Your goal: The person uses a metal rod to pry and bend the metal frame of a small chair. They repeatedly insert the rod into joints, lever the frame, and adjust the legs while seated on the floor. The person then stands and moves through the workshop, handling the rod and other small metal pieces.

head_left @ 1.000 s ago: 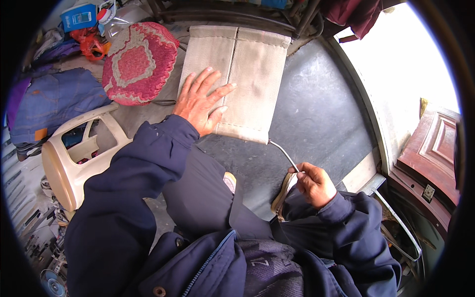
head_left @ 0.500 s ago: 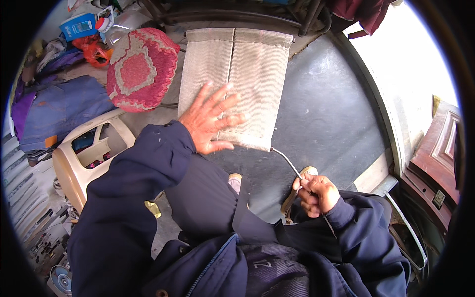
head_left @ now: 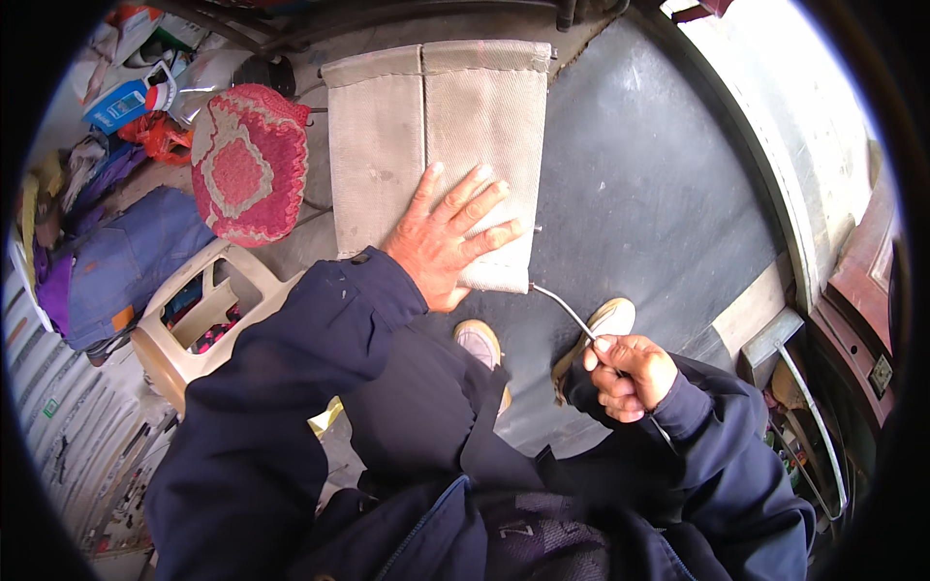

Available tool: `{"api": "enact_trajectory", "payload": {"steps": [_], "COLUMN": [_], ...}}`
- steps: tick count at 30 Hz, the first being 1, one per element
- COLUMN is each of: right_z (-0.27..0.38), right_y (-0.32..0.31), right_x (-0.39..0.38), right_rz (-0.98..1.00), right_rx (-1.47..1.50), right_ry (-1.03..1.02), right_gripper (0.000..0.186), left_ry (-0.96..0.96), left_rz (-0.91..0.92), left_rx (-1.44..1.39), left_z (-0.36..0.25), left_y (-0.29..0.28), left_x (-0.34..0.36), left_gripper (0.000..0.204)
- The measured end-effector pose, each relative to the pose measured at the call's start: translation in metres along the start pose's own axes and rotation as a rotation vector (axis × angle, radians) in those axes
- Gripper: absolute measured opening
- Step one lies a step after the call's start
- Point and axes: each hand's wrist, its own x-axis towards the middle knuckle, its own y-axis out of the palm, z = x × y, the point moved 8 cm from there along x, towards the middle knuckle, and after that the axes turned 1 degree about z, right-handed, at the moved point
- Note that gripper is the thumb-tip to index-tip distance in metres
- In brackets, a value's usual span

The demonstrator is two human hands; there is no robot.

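A beige woven canvas panel (head_left: pixel 484 126) with stitched folded hems and a split down its middle lies in front of me. My left hand (head_left: pixel 448 232) rests spread on its lower middle, fingers apart and holding nothing. My right hand (head_left: pixel 630 376) grips a bent silver metal rod (head_left: pixel 562 305), which runs up to the lower right corner of the panel's hem. Short rod ends poke out at the panel's top right and right edge. Both my shoes (head_left: pixel 610 316) show below the panel.
To the left are a red patterned round cushion (head_left: pixel 242 160) on a stool, a cream plastic piece (head_left: pixel 170 353), blue fabric (head_left: pixel 145 252) and jumbled items with a blue container (head_left: pixel 116 102). A dark metal frame stands behind the panel. A brown door panel (head_left: pixel 852 310) leans at right, by a doorway.
My left hand has slid right across the panel's lower part, now spanning its right half. My right hand still grips the rod, slightly shifted. The whole view has moved a little.
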Motion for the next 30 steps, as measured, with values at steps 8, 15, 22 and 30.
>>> {"api": "enact_trajectory", "payload": {"steps": [8,15,22,30], "right_z": [-0.029,-0.034,-0.033,-0.031], "right_y": [0.038,0.043,0.039,0.022], "right_x": [0.012,0.016,0.012,0.012], "right_rz": [0.157,0.171,0.047,-0.184], "right_rx": [0.474,0.567,0.414,0.04], "right_ry": [0.088,-0.012,0.026,0.041], "right_gripper": [0.034,0.038,0.037,0.045], "left_ry": [-0.042,-0.055,-0.073,-0.004], "left_rz": [-0.004,0.007,0.04,0.097], "left_rx": [0.026,0.032,0.038,0.028], "left_z": [0.01,0.009,0.012,0.016], "left_y": [0.004,0.008,0.013,0.018], "left_x": [-0.011,-0.012,-0.015,-0.014], "left_gripper": [0.098,0.092,0.081,0.079]}}
